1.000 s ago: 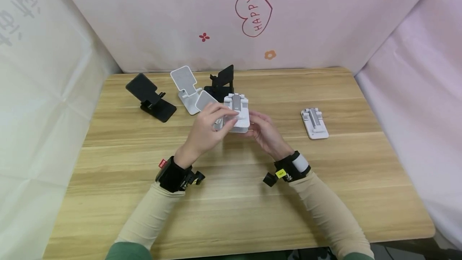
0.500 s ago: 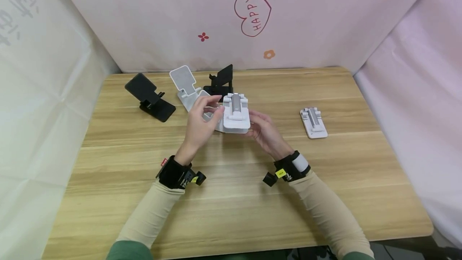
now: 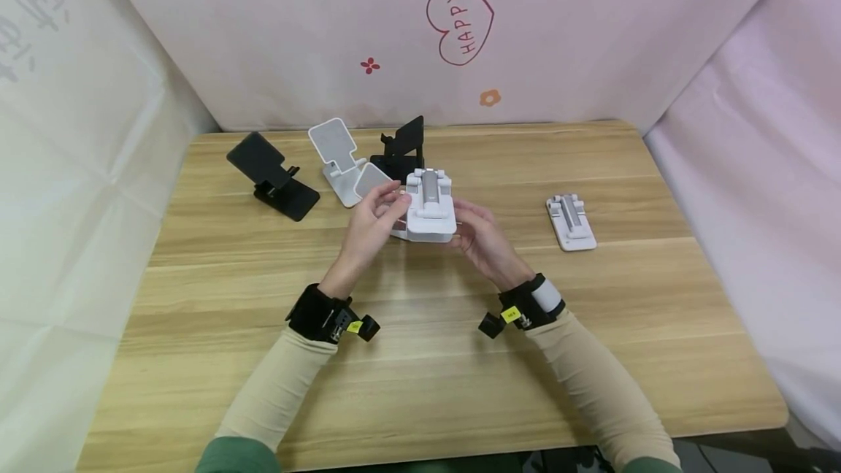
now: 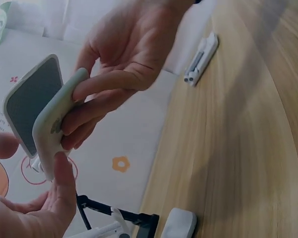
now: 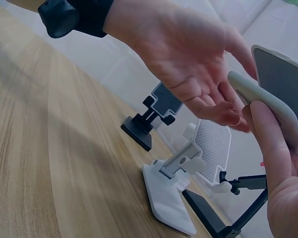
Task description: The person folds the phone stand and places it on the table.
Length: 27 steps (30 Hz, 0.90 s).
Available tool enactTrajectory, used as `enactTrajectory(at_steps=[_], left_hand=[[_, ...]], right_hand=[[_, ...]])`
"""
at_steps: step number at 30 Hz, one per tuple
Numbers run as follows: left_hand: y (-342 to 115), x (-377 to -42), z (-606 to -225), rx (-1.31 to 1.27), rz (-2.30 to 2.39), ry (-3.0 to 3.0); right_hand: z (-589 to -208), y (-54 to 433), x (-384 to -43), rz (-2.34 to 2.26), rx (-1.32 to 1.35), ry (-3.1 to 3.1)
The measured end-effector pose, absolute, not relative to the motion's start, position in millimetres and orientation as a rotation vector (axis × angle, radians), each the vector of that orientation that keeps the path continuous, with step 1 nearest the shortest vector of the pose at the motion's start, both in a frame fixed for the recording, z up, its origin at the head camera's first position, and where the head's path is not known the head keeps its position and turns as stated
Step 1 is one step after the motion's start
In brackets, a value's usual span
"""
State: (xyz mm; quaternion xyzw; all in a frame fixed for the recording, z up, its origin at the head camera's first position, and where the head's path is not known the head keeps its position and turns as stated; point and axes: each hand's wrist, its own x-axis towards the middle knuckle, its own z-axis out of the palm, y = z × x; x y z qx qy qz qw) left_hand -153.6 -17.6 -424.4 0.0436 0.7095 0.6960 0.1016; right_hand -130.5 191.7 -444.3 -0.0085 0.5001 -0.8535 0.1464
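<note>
A white folding phone stand point(image 3: 430, 203) is held up in front of me, its hinge arms facing the head camera. My right hand point(image 3: 488, 243) grips its right side; in the left wrist view the right fingers curl over its pale base point(image 4: 57, 119). My left hand point(image 3: 371, 228) has its thumb and fingertips at the left edge. In that wrist view, a left finger meets the base's lower end, near the grey-faced plate point(image 4: 32, 96) standing apart from it.
A black phone stand point(image 3: 289, 199) stands unfolded at the left, beside a white unfolded one point(image 3: 333, 146). Another black stand point(image 3: 406, 143) is behind the held one. A grey panel point(image 3: 371, 179) shows behind my left fingers. A folded white stand point(image 3: 571, 222) lies at the right.
My left hand moved left off the stand's front face, opened at its left edge, then drew its fingers together there. The right hand and the held phone stand stayed nearly still.
</note>
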Motion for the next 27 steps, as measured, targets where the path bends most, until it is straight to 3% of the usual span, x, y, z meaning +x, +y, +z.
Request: enactTrajectory(at_steps=[9, 27], left_hand=[[-16.9, -156.7, -421.6, 0.002, 2.035, 1.786], [-19.3, -156.5, -424.7, 0.039, 2.021, 1.813]], right_hand=[[-444.4, 193.1, -130.5, -2.452, -0.025, 1.454], [-445.2, 195.6, -129.3, -2.38, -0.07, 1.538]])
